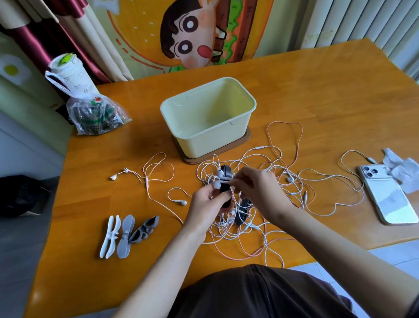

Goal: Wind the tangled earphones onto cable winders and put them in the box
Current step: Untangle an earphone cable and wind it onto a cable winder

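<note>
Presently the left hand (207, 203) grips a dark, flat plastic cable winder (224, 186) just above the orange-brown wooden table (311, 91). The right hand (253, 183) pinches a thin white earphone cable (230, 181) at the winder's middle, where two white earbuds (216, 184) sit against it. I judge that the winding of this one pair is only at its beginning.

To do it well, the left hand should hold the winder firm. The right hand should draw the cable out of the tangled heap of white and pink earphone cables (275, 170) a little at a time, laying each turn flat beside the one before. If a loop catches another cable, it is better to stop and free it than to pull, because pulling thin wires will tighten the knots.

The heap lies on the table under and around both hands. Behind it stands the pale yellow open plastic box (209, 137), on a brown flat base (213, 157); it seems to hold nothing yet.

A second dark winder (242, 213) lies inside the heap and may snag the cables. One separate white earphone (146, 183) lies just to the left of the heap. Three spare winders, white (109, 237), grey (127, 235) and dark grey (146, 229), lie near the left edge. A white smartphone (389, 199) lies at the right beside crumpled white tissue (407, 174), and cables of the heap run close to it, so a careless pull could disturb it.
</note>
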The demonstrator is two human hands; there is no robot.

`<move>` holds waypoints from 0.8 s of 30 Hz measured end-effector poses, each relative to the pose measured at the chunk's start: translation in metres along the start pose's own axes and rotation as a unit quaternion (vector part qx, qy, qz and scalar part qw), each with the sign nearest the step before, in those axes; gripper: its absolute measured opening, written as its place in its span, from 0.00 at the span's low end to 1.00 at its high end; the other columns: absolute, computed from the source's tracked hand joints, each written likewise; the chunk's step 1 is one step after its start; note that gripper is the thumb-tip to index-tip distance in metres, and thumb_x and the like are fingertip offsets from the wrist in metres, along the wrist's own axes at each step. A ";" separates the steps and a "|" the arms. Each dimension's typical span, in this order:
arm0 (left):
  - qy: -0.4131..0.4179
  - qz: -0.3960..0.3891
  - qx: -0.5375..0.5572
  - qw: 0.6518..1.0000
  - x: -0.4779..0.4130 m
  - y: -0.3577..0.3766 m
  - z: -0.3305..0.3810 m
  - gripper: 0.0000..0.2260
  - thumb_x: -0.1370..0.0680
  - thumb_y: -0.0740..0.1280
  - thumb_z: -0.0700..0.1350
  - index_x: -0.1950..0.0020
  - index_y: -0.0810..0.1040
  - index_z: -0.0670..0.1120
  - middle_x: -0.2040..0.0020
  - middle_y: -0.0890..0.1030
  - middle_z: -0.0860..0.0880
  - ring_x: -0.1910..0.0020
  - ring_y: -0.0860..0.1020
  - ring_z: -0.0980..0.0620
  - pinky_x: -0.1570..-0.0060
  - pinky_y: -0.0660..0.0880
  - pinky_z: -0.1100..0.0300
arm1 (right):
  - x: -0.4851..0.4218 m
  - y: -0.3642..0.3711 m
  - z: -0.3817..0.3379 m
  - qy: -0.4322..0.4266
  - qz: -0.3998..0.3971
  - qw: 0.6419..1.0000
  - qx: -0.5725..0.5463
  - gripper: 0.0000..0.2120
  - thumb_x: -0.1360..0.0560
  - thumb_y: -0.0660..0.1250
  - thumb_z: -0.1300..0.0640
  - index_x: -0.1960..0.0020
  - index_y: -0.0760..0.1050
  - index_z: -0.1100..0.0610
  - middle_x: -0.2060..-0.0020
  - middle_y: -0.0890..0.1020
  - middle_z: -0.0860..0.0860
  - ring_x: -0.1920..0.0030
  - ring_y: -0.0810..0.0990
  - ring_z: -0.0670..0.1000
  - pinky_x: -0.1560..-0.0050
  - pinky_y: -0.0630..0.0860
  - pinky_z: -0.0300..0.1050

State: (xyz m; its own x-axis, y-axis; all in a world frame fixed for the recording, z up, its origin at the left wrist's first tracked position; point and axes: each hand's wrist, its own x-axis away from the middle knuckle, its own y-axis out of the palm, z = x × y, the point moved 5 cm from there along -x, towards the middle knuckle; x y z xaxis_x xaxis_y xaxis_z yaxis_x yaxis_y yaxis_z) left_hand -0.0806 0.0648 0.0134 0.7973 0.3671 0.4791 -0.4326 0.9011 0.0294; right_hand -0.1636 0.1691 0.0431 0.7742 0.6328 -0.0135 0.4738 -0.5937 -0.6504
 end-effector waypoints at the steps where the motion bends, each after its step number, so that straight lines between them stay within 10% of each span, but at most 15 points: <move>1: 0.001 -0.001 0.002 1.000 0.000 0.000 0.000 0.09 0.22 0.66 0.39 0.43 0.78 0.43 0.50 0.81 0.40 0.56 0.80 0.48 0.50 0.79 0.55 | 0.000 0.000 0.000 0.001 -0.002 1.000 0.008 0.07 0.23 0.65 0.55 0.54 0.77 0.59 0.66 0.79 0.48 0.67 0.79 0.43 0.65 0.76 0.34; 24: -0.016 0.026 0.083 0.996 0.002 -0.001 0.009 0.12 0.20 0.63 0.46 0.46 0.78 0.39 0.59 0.78 0.42 0.64 0.79 0.47 0.67 0.78 0.62 | 0.004 -0.002 -0.018 -0.089 0.056 0.992 0.072 0.06 0.24 0.65 0.62 0.49 0.80 0.61 0.59 0.82 0.54 0.61 0.80 0.52 0.61 0.75 0.42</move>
State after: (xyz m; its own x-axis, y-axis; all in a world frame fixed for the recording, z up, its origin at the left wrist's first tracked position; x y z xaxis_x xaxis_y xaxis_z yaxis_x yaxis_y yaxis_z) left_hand -0.0828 0.0623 0.0223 0.7598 0.4015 0.5114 -0.5379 0.8300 0.1475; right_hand -0.1538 0.1639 0.0581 0.7260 0.6527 -0.2166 0.3145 -0.5952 -0.7395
